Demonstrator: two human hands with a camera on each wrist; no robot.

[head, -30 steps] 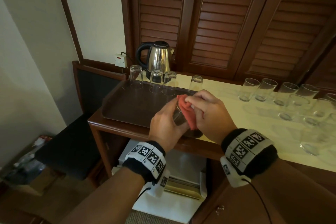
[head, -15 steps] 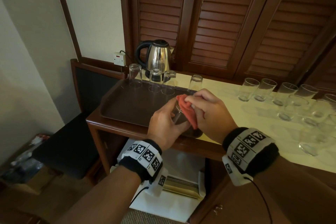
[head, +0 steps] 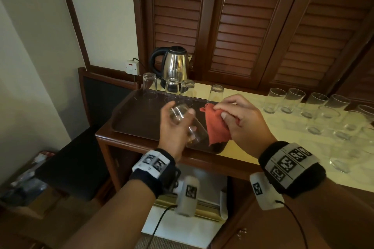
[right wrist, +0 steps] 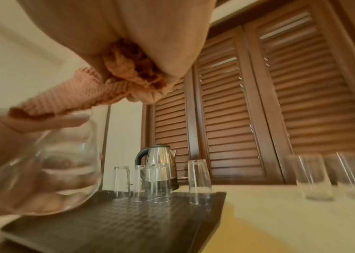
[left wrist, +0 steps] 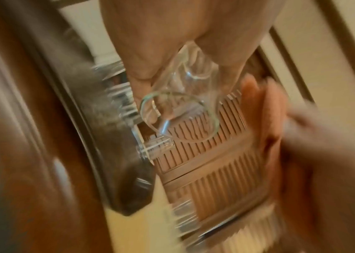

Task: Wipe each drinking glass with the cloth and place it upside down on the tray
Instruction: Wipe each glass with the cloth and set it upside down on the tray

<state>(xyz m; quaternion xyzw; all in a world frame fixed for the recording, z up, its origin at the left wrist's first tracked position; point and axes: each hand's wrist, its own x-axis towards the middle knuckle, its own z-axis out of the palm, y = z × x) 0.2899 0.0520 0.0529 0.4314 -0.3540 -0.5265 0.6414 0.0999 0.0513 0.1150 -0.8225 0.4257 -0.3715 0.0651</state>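
From the head view, the left hand (head: 174, 127) grips one tilted glass (head: 187, 123) above the tray (head: 137, 119); at its 3 o'clock the right hand (head: 240, 121) pinches one orange cloth (head: 214, 127). Four inverted glasses (head: 172, 87) stand at the tray's 12 o'clock edge. The left wrist view, blurred, shows fingers (left wrist: 141, 68) curled round the glass. The right wrist view shows the cloth bunched in the fingers, one kettle (right wrist: 161, 155) behind.

Four upturned glasses (head: 216, 93), one kettle (head: 174, 64)
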